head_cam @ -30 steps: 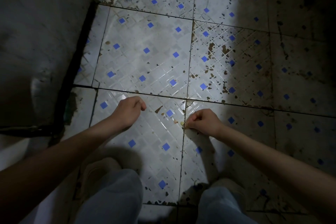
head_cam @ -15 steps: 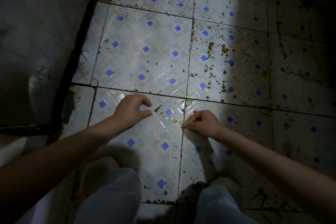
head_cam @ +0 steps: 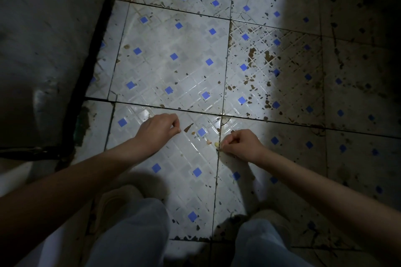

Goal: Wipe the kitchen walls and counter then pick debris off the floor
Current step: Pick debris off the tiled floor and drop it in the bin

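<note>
the floor-picking stage is underway. the right hand [head_cam: 240,144] curls beside a pale crumb [head_cam: 216,143] on the tiled floor [head_cam: 173,67]; whether it pinches anything, i cannot tell. the left hand [head_cam: 158,130] is loosely curled, seemingly empty; many brown flecks [head_cam: 251,52] remain.

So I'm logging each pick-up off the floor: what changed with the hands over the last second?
The left hand uncurled briefly, then closed its fingertips again just left of the dark brown flake; whether it holds anything cannot be told. The right hand stayed curled at the grout line beside the small pale yellowish crumb, which has not moved. The white, blue-dotted floor tiles look unchanged.
</note>
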Motion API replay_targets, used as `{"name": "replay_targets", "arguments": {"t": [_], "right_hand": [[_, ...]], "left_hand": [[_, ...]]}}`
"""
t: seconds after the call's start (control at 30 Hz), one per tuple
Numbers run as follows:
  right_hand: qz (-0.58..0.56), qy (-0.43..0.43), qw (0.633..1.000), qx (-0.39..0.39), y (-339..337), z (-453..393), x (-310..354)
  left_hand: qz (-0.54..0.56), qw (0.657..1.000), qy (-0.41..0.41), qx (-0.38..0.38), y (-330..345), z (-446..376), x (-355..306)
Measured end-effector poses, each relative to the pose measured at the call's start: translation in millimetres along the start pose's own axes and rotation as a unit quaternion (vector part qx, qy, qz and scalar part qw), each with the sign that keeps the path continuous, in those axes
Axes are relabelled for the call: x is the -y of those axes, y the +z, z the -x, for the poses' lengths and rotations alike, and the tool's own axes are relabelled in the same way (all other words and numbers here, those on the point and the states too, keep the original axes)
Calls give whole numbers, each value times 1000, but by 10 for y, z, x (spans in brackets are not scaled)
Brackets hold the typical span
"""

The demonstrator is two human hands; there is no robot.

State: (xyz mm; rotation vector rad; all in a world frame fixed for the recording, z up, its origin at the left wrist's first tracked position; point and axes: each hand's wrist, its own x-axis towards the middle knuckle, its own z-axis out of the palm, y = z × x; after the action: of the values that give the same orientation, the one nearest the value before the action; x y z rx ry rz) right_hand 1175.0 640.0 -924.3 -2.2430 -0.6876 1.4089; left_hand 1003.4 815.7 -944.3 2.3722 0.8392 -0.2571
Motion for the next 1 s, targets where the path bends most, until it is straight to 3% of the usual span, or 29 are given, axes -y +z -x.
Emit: {"name": "replay_targets", "arguments": {"t": [0.33,0.73,1.0], "right_hand": [[24,-10,998,-54,64,62,66],[167,-100,977,-88,214,-45,99],[283,-116,952,-34,216,-89,85]], "left_hand": [[-30,999,-17,5,14,134,-6],[-11,1000,-28,2,-7,285,173],[24,999,-33,4,-33,340,232]]}}
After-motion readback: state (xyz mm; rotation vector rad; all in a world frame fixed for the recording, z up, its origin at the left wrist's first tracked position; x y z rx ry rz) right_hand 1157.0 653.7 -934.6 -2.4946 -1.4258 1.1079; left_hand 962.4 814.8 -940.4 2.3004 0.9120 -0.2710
